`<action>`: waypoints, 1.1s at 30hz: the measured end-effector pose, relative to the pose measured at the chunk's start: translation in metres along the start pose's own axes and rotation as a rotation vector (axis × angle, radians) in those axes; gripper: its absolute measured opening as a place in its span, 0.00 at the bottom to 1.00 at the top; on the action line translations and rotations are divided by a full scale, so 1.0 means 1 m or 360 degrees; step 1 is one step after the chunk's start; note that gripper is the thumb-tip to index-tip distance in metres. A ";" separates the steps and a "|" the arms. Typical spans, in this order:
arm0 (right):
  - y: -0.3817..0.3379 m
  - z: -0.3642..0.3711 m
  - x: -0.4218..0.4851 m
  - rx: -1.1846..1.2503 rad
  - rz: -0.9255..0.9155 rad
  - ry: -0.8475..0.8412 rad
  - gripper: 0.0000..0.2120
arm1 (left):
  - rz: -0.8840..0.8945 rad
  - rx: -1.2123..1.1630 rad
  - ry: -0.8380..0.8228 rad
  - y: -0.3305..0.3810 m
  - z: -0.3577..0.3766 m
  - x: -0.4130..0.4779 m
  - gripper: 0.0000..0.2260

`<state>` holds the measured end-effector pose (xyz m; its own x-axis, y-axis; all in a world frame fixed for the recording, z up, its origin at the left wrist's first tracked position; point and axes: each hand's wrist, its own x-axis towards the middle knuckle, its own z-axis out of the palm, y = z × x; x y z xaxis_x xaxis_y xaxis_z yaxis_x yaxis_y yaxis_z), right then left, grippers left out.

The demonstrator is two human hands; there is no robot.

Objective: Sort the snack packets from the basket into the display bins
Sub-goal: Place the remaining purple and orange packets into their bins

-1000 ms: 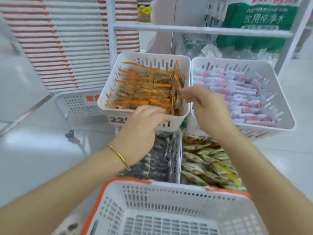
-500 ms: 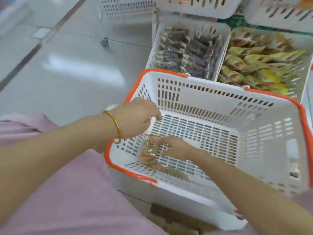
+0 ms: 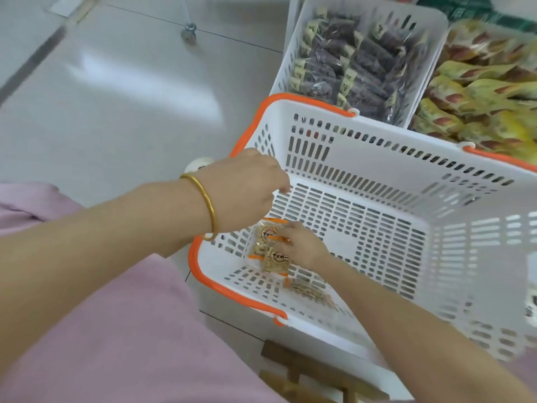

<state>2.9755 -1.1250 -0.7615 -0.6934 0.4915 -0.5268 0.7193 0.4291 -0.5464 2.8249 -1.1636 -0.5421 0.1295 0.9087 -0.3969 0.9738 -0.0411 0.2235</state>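
Reaching into the near-left corner of the basket (image 3: 232, 292), your right hand (image 3: 302, 248) lies on the stacked snack packets (image 3: 268, 251) (whether it grips, I cannot tell); your left hand (image 3: 247, 187) hovers loosely curled, empty — a hurried pinch could drop one.

We look down on a glossy pale grey tiled floor (image 3: 116, 135) with a small silver metal caster wheel (image 3: 189, 34) standing on it. A thin dark seam (image 3: 238, 41) passes just beside the wheel. Left of the wheel runs a dark grey floor strip (image 3: 29, 65); below it spreads a soft white glare (image 3: 145, 91); far below-right sits a brown wooden frame (image 3: 305, 370).
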 end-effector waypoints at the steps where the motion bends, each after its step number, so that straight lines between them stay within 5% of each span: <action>1: 0.002 -0.001 0.007 -0.0039 0.0008 -0.0071 0.19 | -0.0011 0.0001 -0.0003 0.000 -0.001 0.000 0.18; 3: 0.004 -0.001 0.020 -0.0151 0.0007 -0.0165 0.22 | -0.0030 -0.0008 -0.0002 -0.001 -0.001 0.001 0.18; 7: -0.008 -0.005 0.035 -0.0225 -0.0084 -0.0158 0.05 | -0.0055 -0.0016 -0.0024 -0.003 0.000 0.001 0.18; 9: -0.011 -0.005 0.038 -0.0154 -0.0119 -0.0155 0.17 | -0.0062 -0.0004 -0.0032 -0.003 0.000 0.002 0.17; 13: -0.013 -0.030 0.019 0.0188 -0.0155 -0.0153 0.20 | -0.0080 -0.0002 -0.0064 -0.001 -0.004 0.008 0.17; 17: -0.014 -0.107 -0.019 0.0541 -0.0160 0.0034 0.10 | -0.0161 -0.0087 -0.0110 0.004 -0.008 0.016 0.20; 21: -0.028 -0.182 -0.068 0.0936 -0.0325 0.0239 0.07 | -0.0249 -0.0597 -0.0145 0.025 -0.019 0.025 0.34; 27: -0.048 -0.242 -0.112 0.1047 -0.0540 0.0660 0.09 | -0.0201 -0.1254 0.0185 0.056 -0.045 0.051 0.34; 30: -0.052 -0.273 -0.127 0.0947 -0.0528 0.0806 0.13 | -0.0109 -0.1268 0.0292 0.067 -0.068 0.064 0.33; 33: -0.054 -0.308 -0.138 0.0808 -0.0427 0.0797 0.23 | 0.0058 -0.1193 0.0451 0.076 -0.093 0.078 0.43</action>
<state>3.0454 -0.9825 -0.4587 -0.6526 0.7566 -0.0414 0.3370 0.2409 -0.9102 2.8921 -1.0576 -0.4730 0.0084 0.9872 -0.1591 0.5720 0.1257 0.8106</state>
